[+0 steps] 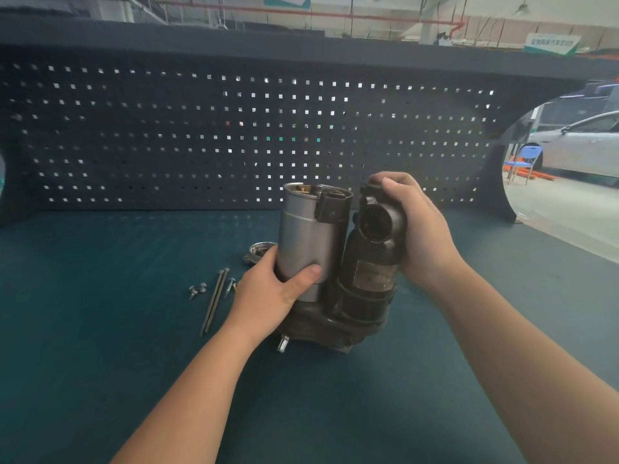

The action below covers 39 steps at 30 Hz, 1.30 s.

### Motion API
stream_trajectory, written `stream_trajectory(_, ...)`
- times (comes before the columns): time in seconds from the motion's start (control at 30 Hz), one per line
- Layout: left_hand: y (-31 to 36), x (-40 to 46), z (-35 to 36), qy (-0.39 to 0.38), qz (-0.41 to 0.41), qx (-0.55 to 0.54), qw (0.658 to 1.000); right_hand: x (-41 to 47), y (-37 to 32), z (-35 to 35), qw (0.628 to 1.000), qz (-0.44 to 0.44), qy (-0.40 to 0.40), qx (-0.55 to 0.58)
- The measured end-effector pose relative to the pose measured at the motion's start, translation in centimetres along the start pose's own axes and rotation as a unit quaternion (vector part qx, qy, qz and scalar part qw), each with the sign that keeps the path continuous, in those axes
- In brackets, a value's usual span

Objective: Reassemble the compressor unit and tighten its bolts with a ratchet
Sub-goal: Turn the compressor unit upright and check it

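Two hands: both on the compressor unit (335, 262), which stands upright near the middle of the surface (100, 329), toward its back edge.
Unit: silver cylinder (308, 236) on the left, dark body (371, 262) beside it, both rising from a shared dark base (321, 326). Cylinder top is open; brass-coloured parts show inside, detail unclear.
Left hand (278, 289): fingers and thumb wrapped round the lower silver cylinder, likely to steady the unit or seat the cylinder in the base.
Right hand (415, 229): curled over the top and far side of the dark body, thumb on its upper end; reads as bracing against the left hand's push.
Loose hardware: two long bolts (214, 303) lying side by side left of the unit, short bolts (197, 289) and small screws (230, 285) close by, within reach, none fitted yet.
End cap (259, 251): round metal piece behind the left hand, partly hidden; probably closes the open cylinder.
Ratchet: not in view.
Stage, judged: early, parts being aligned, bolting not begun.
Hidden: left fingertips behind the cylinder; joint between cylinder and base covered by the hand; label on the dark body unreadable; stub (283, 343) at the base front, purpose unclear.
Backdrop: dark pegboard (234, 128) along the back edge.
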<state>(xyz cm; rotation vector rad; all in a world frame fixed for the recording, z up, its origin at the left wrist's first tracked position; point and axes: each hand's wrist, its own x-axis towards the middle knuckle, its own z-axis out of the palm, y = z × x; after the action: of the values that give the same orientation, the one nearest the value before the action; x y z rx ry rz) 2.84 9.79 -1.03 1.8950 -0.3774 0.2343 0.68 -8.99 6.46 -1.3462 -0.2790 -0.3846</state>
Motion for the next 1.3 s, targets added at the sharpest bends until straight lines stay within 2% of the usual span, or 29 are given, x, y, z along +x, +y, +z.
stream_trajectory(0.13, -0.2, 0.0, 0.1, 0.004, 0.008, -0.004, 1.000, 0.5, 0.5, -0.3, 0.998, 0.012, -0.015, 0.053)
stream_trajectory(0.23, -0.5, 0.1, 0.2, 0.006, 0.012, -0.012, 1.000, 0.3, 0.7, -0.2, 0.999, -0.016, -0.031, 0.034)
stream_trajectory(0.43, -0.9, 0.6, 0.2, -0.001, 0.021, -0.020, 1.000, -0.3, 0.8, 0.2, 0.997, -0.070, 0.030, -0.023)
stream_trajectory(0.73, -1.5, 1.2, 0.1, 0.003, 0.025, -0.040, 0.999, -0.8, 0.7, 0.5, 0.995, -0.089, 0.026, -0.032)
stream_trajectory(0.8, -1.5, 1.2, 0.1, 0.000, 0.025, -0.040, 0.999, -0.9, 0.7, 0.4, 0.995, -0.094, 0.009, -0.034)
stream_trajectory(0.97, -1.5, 1.0, 0.1, 0.017, 0.025, -0.032, 0.999, -0.1, 0.1, -0.3, 0.996, -0.023, -0.075, 0.040)
stream_trajectory(1.3, -1.2, 0.9, 0.3, 0.026, 0.028, -0.016, 0.999, -0.3, 1.0, 0.4, 0.996, -0.086, -0.008, -0.003)
